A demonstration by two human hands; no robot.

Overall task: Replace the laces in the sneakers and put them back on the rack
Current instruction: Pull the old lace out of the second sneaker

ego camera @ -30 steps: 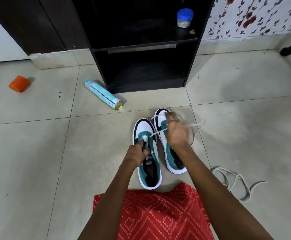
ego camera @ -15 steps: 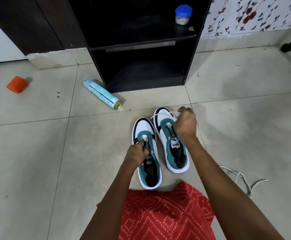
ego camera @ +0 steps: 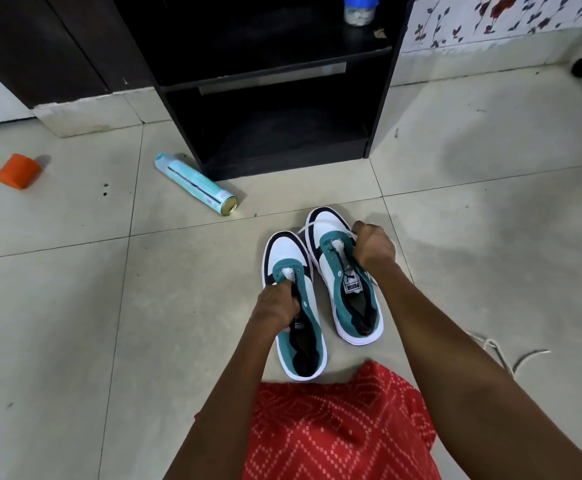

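Below, a pale tiled floor (ego camera: 75,306) is seen, with a black shoe rack (ego camera: 272,77) stood on it at the far side. A red patterned garment (ego camera: 334,427) is seen at the near edge. Between garment and rack, two teal, white and black sneakers are set side by side on the tiles, toes towards the rack. The left sneaker (ego camera: 287,251) is gripped at its tongue by the left hand (ego camera: 275,308), whose fingers are curled around it. A white lace (ego camera: 304,229), laid across the toe of the right sneaker (ego camera: 358,306), is clenched in the right hand (ego camera: 374,245) beside the front eyelets. A light blue spray can (ego camera: 192,181) is laid just beside the rack's left corner. A loose white lace (ego camera: 500,355) is strewn on the floor behind the right forearm. An orange object (ego camera: 17,170) is left well apart at the far left, and a blue-lidded jar (ego camera: 360,8) is kept on the rack's upper shelf.
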